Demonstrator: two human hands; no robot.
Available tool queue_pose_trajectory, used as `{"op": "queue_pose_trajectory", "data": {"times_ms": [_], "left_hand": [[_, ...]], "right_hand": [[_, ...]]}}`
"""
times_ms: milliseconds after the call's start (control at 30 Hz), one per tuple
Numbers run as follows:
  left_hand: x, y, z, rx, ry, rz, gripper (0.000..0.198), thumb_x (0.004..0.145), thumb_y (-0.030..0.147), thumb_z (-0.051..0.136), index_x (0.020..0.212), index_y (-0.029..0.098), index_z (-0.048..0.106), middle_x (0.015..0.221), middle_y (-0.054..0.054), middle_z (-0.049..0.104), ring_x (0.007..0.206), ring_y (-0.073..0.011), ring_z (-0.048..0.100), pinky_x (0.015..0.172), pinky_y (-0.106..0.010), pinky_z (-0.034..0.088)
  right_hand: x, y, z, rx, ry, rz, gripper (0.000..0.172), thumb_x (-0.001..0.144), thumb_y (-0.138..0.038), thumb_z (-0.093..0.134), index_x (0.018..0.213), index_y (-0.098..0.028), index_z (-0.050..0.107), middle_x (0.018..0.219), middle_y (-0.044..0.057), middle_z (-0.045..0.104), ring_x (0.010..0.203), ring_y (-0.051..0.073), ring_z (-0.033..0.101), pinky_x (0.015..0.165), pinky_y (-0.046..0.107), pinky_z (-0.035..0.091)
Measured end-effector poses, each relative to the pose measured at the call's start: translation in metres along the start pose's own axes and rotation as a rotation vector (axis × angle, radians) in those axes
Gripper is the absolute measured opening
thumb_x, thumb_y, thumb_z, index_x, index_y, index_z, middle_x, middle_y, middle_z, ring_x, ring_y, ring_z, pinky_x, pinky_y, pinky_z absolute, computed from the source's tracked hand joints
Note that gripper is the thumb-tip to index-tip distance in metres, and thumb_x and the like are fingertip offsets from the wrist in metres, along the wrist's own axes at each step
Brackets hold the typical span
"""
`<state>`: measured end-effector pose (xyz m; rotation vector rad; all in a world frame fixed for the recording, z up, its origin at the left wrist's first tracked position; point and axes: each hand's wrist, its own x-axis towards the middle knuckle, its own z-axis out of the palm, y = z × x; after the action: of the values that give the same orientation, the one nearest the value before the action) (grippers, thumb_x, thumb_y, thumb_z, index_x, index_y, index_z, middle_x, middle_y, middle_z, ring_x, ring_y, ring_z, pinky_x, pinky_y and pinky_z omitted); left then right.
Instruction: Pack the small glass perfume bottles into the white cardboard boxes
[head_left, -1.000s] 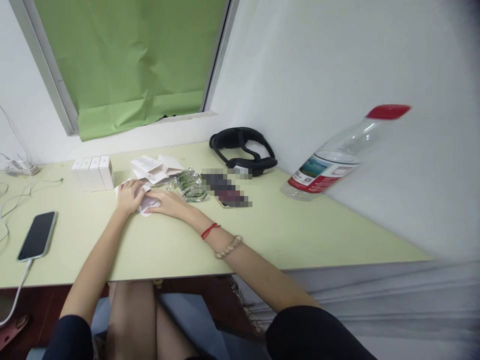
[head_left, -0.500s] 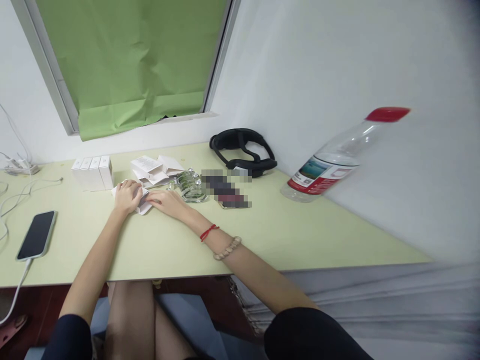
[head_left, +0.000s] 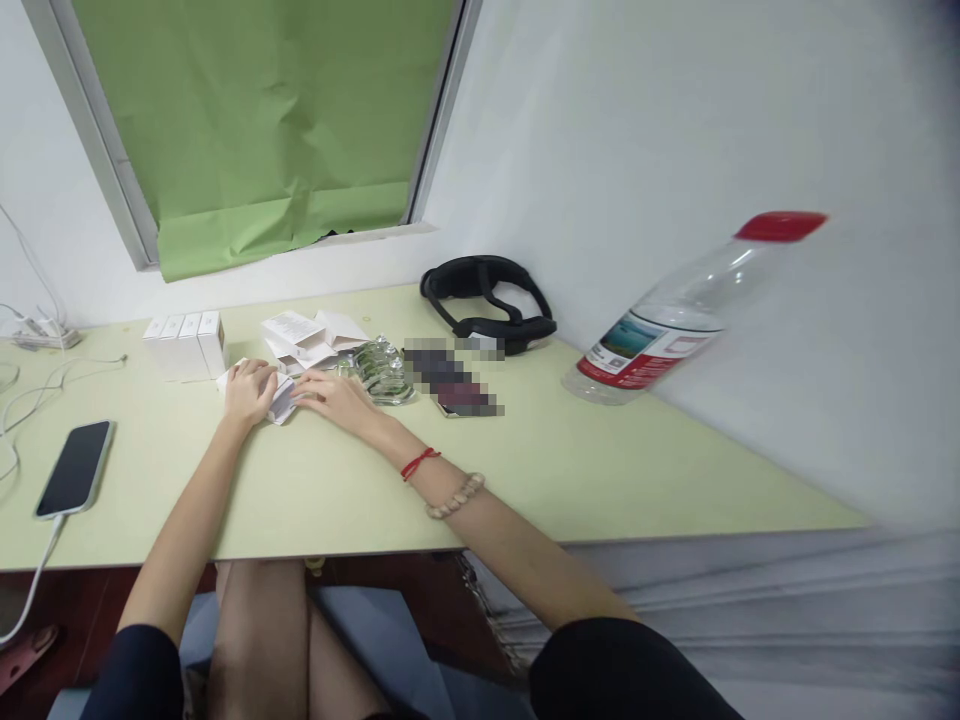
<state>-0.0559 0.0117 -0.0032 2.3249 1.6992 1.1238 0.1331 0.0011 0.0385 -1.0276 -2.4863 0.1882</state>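
Observation:
Both my hands rest on a small white folded carton lying flat on the pale green desk. My left hand has its fingers curled over the carton's left part. My right hand lies on its right end with the fingers pressed down on it. A red string and a bead bracelet circle my right wrist. Just beyond my hands lie more opened white cartons and a pile of small clear glass bottles.
A row of white boxes stands at the back left. A phone on a charging cable lies at the left. A black head strap and a water bottle with a red cap sit at the right by the wall.
Both hands and the white carton have shifted slightly left and away from me; less of the carton shows between them now.

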Motion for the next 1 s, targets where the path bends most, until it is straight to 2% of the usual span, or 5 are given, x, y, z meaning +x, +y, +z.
{"op": "queue_pose_trajectory", "data": {"times_ms": [133, 333, 733, 833, 1000], "left_hand": [[-0.001, 0.009, 0.000, -0.005, -0.048, 0.079, 0.032, 0.093, 0.030, 0.036, 0.101, 0.020, 0.065, 0.108, -0.005, 0.064, 0.105, -0.0212, 0.055, 0.090, -0.038, 0.036], [0.000, 0.016, -0.002, 0.010, -0.046, 0.060, 0.034, 0.093, 0.030, 0.035, 0.095, 0.020, 0.067, 0.105, -0.006, 0.065, 0.101, -0.0216, 0.055, 0.086, -0.040, 0.035], [-0.001, 0.016, -0.001, 0.003, -0.019, 0.051, 0.039, 0.092, 0.032, 0.032, 0.090, 0.019, 0.068, 0.103, -0.006, 0.067, 0.097, -0.0230, 0.054, 0.084, -0.042, 0.035], [-0.003, 0.016, 0.000, 0.012, -0.008, 0.122, 0.036, 0.089, 0.035, 0.036, 0.095, 0.018, 0.068, 0.104, -0.007, 0.066, 0.099, -0.0233, 0.055, 0.086, -0.042, 0.035], [-0.003, 0.020, 0.003, -0.030, -0.018, 0.316, 0.038, 0.083, 0.040, 0.041, 0.100, 0.017, 0.066, 0.109, -0.007, 0.067, 0.106, -0.0235, 0.056, 0.091, -0.042, 0.034]], "right_hand": [[0.001, 0.003, 0.003, 0.006, -0.104, -0.042, 0.015, 0.082, -0.022, 0.068, 0.096, -0.022, 0.072, 0.107, 0.001, 0.068, 0.095, 0.016, 0.063, 0.077, 0.024, 0.044], [0.002, 0.000, -0.008, 0.018, -0.212, -0.042, 0.021, 0.078, -0.027, 0.071, 0.099, -0.024, 0.072, 0.112, 0.000, 0.068, 0.104, 0.019, 0.063, 0.083, 0.026, 0.046], [-0.002, -0.002, 0.002, -0.112, -0.091, -0.114, 0.019, 0.087, -0.021, 0.058, 0.100, -0.020, 0.072, 0.109, 0.003, 0.069, 0.098, 0.018, 0.064, 0.074, 0.025, 0.046], [0.000, -0.001, 0.002, -0.153, -0.113, -0.106, 0.021, 0.084, -0.014, 0.059, 0.101, -0.020, 0.071, 0.107, 0.002, 0.070, 0.098, 0.019, 0.064, 0.070, 0.025, 0.044], [0.001, 0.000, -0.001, -0.153, -0.187, -0.043, 0.017, 0.087, -0.021, 0.060, 0.098, -0.018, 0.072, 0.105, 0.005, 0.070, 0.095, 0.021, 0.065, 0.071, 0.026, 0.042]]}}
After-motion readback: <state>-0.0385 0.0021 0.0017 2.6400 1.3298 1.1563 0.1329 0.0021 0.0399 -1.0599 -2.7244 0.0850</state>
